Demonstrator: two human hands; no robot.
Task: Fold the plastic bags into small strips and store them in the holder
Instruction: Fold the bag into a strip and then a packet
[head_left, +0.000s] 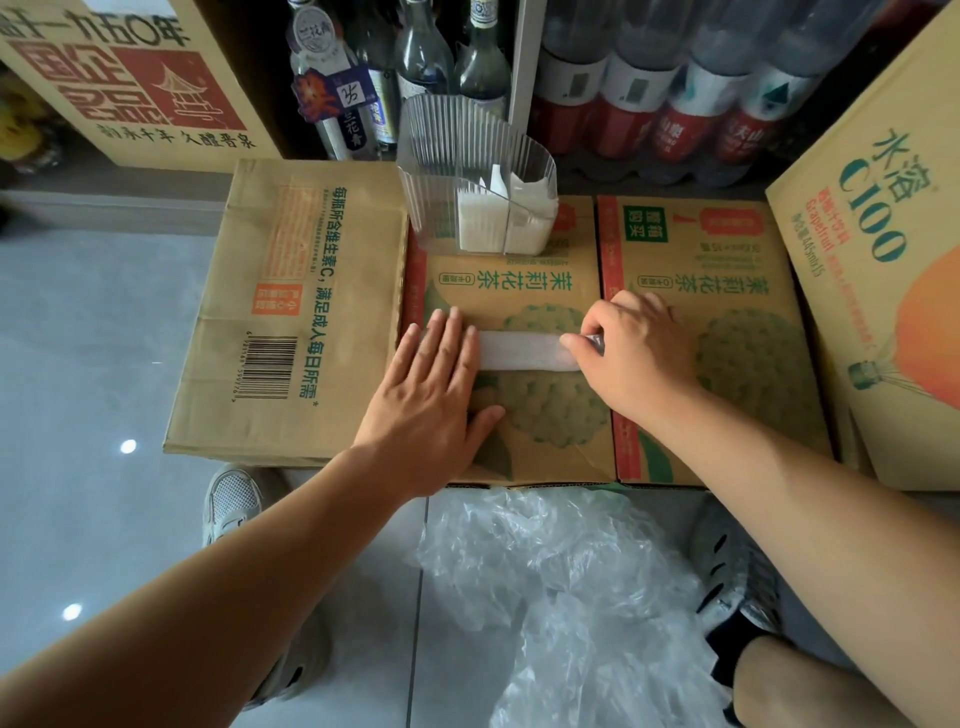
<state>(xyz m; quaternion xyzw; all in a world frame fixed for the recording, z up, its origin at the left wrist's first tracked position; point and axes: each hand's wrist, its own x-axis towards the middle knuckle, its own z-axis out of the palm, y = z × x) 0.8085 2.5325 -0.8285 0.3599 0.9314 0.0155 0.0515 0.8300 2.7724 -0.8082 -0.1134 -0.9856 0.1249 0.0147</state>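
Observation:
A plastic bag folded into a narrow whitish strip (519, 351) lies flat across the top of a cardboard box (519, 426). My left hand (434, 395) presses its left end down with straight fingers. My right hand (631, 348) pinches the strip's right end between thumb and fingertips, lifting it slightly. Behind them, at the box's far edge, stands a clear ribbed plastic holder (467, 176) with folded white bags (501, 218) packed in its right part.
A pile of crumpled clear plastic bags (566, 597) lies on the tiled floor between my feet. More cardboard boxes (291, 312) flank the work surface, one tall at the right (883, 234). Glass and plastic bottles (649, 78) stand behind the holder.

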